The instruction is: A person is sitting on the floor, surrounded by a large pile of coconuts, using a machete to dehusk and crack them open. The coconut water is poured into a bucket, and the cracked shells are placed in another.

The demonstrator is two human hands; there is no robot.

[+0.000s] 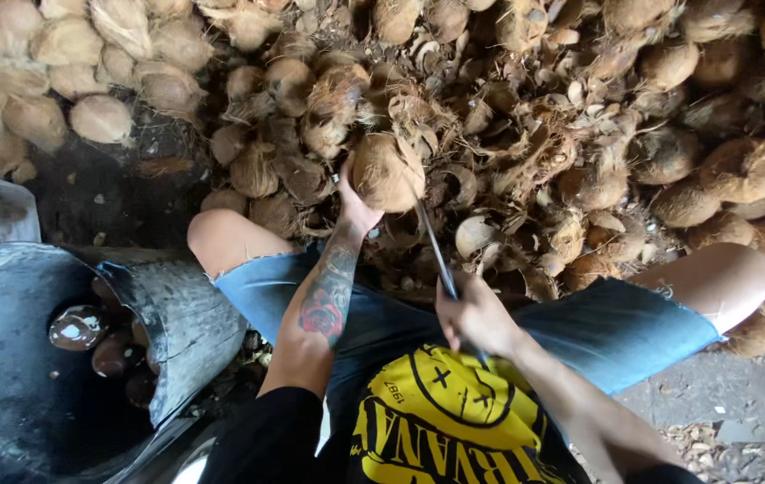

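Note:
My left hand [355, 208] grips a brown, fibrous coconut [384, 170] from below and holds it out over the heap in front of my knees. My right hand [474, 315] is closed around the handle of a long, thin knife [432, 246]. The blade runs up and left, and its tip reaches the right side of the held coconut. I am seated, with both knees spread in blue denim shorts, and the hands work between them.
A big pile of husked coconuts [669, 152] and loose husk scraps [526, 143] fills the ground ahead. Paler coconuts [60, 54] lie at the top left. A dark round tub [176, 314] at the lower left holds several peeled coconuts [77, 327].

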